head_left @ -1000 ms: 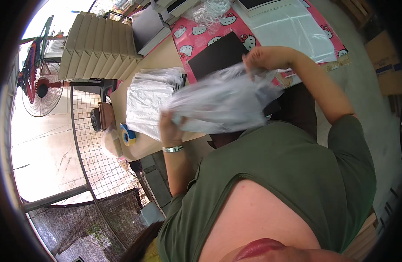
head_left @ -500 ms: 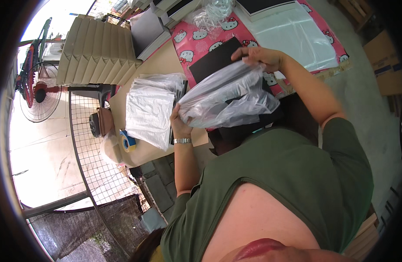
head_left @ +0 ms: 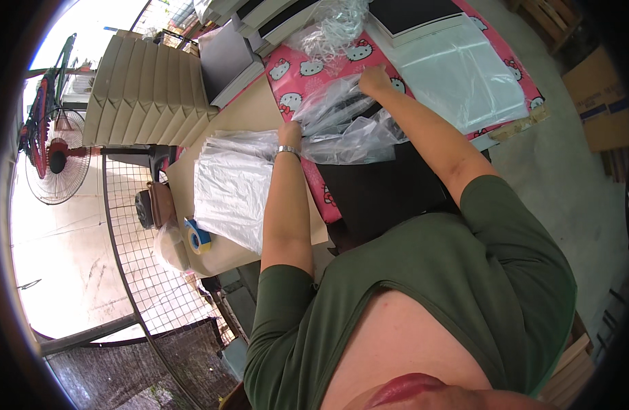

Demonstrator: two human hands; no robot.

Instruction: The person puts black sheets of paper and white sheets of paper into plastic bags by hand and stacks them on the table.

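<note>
A clear plastic bag (head_left: pixel 355 140) stretches between my hands over a flat black sheet or cover (head_left: pixel 383 188) close to my body. My left hand (head_left: pixel 290 134), with a metal watch on its wrist, is closed on the bag's left side. At the far right edge of the bag, my right hand (head_left: pixel 374 82) is closed on the plastic, its fingertips partly hidden. Some black shows through the bag, and I cannot tell whether it lies inside or under it. Left of my left forearm lies a stack of plastic-wrapped flat items (head_left: pixel 232 188).
A pink patterned cloth (head_left: pixel 328 61) covers the table, with clear plastic sleeves (head_left: pixel 465 75) at right. Tan wrapped bundles (head_left: pixel 147 89) and thick books (head_left: pixel 226 61) stand far left. A blue tape dispenser (head_left: pixel 197 237), a fan (head_left: pixel 58 160) and a cardboard box (head_left: pixel 598 99) are around.
Both hands have moved away from my body, carrying the bag. My right hand has also shifted left. More of the black sheet near my body now shows.
</note>
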